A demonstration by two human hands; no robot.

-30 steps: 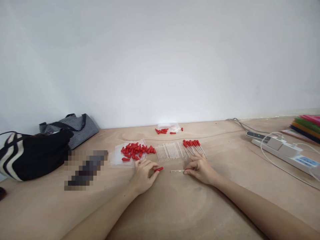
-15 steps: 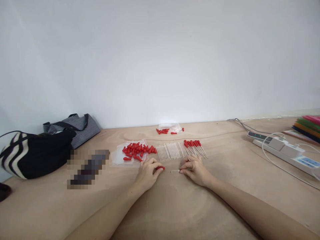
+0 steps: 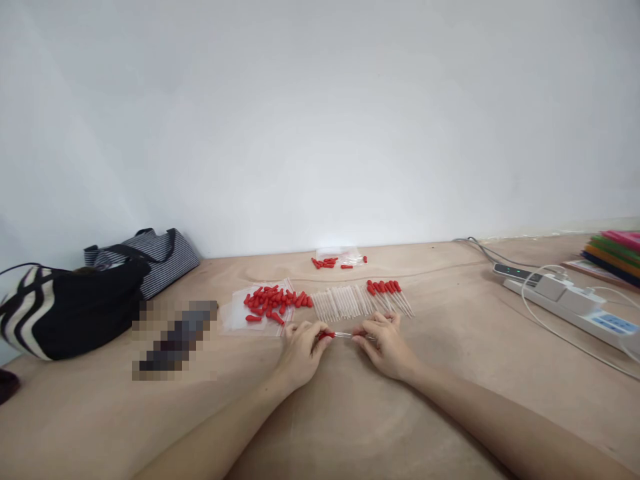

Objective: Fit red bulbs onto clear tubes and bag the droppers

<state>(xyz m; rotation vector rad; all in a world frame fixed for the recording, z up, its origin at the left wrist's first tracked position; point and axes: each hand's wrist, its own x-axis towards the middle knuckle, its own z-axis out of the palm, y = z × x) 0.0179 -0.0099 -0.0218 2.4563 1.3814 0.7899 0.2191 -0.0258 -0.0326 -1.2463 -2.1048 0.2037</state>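
Observation:
Between thumb and fingers, my left hand (image 3: 304, 352) pinches a red rubber dropper bulb (image 3: 327, 335). My right hand (image 3: 384, 343) grips a thin clear glass dropper tube (image 3: 343, 335), whose left end meets the mouth of the bulb; how deep it sits I cannot tell. Just beyond my hands lies a row of glass tubes (image 3: 340, 303). At the right end of that row are several tubes fitted with red bulbs (image 3: 384, 287). A heap of loose red bulbs (image 3: 270, 300) rests on clear plastic bags (image 3: 233, 317) beyond my left hand.
Near the wall lie more red bulbs (image 3: 325, 263) and a small clear bag (image 3: 345, 253). Black and striped bags (image 3: 165, 257) stand at the left beside a blurred-out item (image 3: 175, 340). To the right are a power strip (image 3: 600, 320) with cables and stacked coloured folders (image 3: 613, 253).
My hands have come closer together. The glass tube has moved left and now meets the red bulb, where a gap showed before.

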